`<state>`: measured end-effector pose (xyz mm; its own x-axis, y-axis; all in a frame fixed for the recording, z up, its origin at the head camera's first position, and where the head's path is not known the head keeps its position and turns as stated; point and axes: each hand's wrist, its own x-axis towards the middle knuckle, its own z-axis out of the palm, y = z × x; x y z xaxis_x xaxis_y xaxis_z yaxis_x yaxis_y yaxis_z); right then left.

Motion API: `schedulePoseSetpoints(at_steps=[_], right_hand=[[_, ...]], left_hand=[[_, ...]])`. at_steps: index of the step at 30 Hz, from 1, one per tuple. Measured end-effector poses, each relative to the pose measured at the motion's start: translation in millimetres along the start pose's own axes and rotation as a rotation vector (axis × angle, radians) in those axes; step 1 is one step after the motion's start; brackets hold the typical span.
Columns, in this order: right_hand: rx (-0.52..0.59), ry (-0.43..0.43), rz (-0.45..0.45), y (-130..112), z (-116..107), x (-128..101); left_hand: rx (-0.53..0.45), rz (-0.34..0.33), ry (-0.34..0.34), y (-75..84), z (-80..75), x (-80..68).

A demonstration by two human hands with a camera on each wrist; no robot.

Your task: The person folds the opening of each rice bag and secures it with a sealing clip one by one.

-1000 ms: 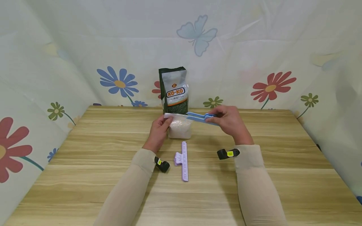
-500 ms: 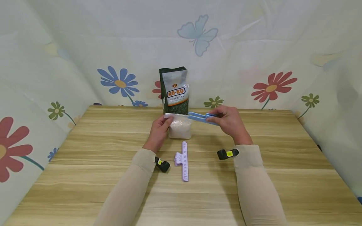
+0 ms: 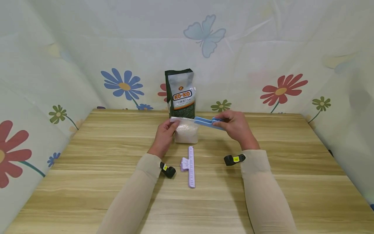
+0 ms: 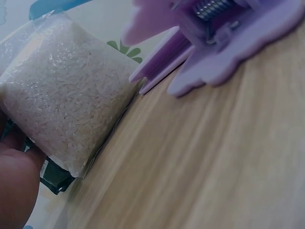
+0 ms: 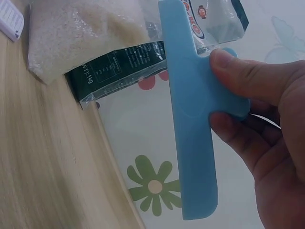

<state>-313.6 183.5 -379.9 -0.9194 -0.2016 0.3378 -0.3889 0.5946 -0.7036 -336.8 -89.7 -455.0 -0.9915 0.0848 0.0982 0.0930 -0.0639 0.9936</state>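
Note:
A clear bag of white rice (image 3: 187, 131) stands on the table, its top edge folded flat. My left hand (image 3: 163, 138) pinches the left end of that fold, thumb on the near side. In my right hand (image 3: 237, 126) is a blue bag clip (image 5: 193, 124), pinched by its handle between thumb and fingers. The clip lies level at the right end of the fold; the right wrist view shows its long bar beside the clear film. Whether the film sits between its bars cannot be told. Most left fingers are hidden behind the bag.
A green and silver KO-KO packet (image 3: 181, 94) stands right behind the rice bag. A purple ruler-edged clip (image 3: 191, 167) lies on the wooden table (image 3: 87, 182) between my forearms. A flowered cloth (image 3: 228, 78) hangs behind the table.
Both hands hold nearly still. The gap between the blue clip's bars looks narrower than before; the rice bag stays in place.

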Motion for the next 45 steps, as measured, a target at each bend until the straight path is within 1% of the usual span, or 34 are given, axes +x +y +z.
schedulePoseSetpoints(at_steps=[6, 9, 22, 25, 32, 40, 45], right_hand=[[-0.02, 0.008, -0.026, 3.6, 1.8, 1.0], [-0.019, 0.005, -0.026, 3.8, 2.5, 1.2], [-0.047, -0.005, -0.028, 0.0, 8.7, 2.4], [-0.053, -0.003, -0.049, 0.2, 10.3, 3.4], [-0.07, 0.003, -0.112, 0.9, 13.9, 4.1], [-0.098, 0.011, -0.154, -2.7, 15.8, 3.9], [-0.107, 0.014, -0.175, -4.8, 17.0, 4.0]], left_hand=[[0.019, 0.021, 0.013, -1.5, 0.7, -0.2], [0.017, 0.021, 0.014, -2.3, 1.0, 0.5], [-0.005, -0.032, -0.006, 1.4, -0.2, 1.5], [-0.003, -0.031, -0.005, 2.7, 0.4, 0.0], [-0.023, -0.003, -0.006, 2.7, 1.2, -2.6], [-0.018, -0.014, -0.007, 2.7, 0.5, -3.1], [-0.021, -0.006, -0.008, 1.8, 0.1, -2.8]])
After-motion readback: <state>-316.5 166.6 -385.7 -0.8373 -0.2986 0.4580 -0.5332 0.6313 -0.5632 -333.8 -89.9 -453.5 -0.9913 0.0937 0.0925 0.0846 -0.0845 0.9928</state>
